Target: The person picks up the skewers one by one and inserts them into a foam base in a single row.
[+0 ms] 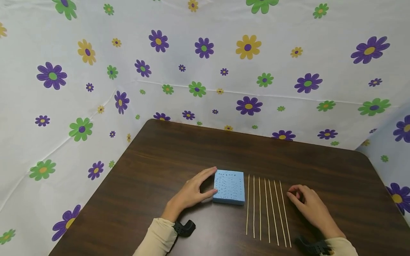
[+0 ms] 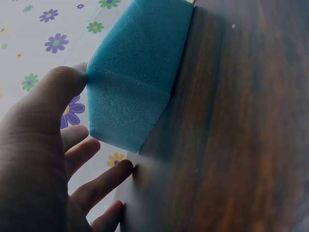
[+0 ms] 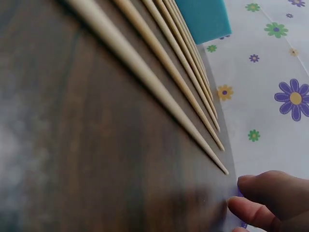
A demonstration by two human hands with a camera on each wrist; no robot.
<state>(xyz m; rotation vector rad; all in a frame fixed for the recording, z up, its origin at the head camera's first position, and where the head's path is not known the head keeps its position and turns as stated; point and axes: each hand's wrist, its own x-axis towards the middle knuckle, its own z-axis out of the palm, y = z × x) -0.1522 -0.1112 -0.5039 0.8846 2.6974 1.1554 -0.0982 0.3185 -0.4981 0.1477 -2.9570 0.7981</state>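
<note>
A light blue foam block [image 1: 229, 186] with many small holes or dots in its top lies on the table. My left hand [image 1: 192, 190] is at its left side, with the thumb by the near part of that side and the forefinger at the far corner. In the left wrist view the thumb [image 2: 67, 79] touches the block's edge, while the other fingers are spread. Several thin wooden skewers [image 1: 266, 208] lie side by side to the right of the block. Beyond the rightmost one my right hand [image 1: 310, 206] rests by the table, fingers loosely curled and holding nothing.
The dark brown wooden table [image 1: 153, 160] has rounded far corners. White cloth [image 1: 205, 21] printed with purple, green and yellow flowers hangs behind it and at both sides. A black wrist strap [image 1: 185, 228] sits on the left arm, another black strap [image 1: 315, 247] on the right.
</note>
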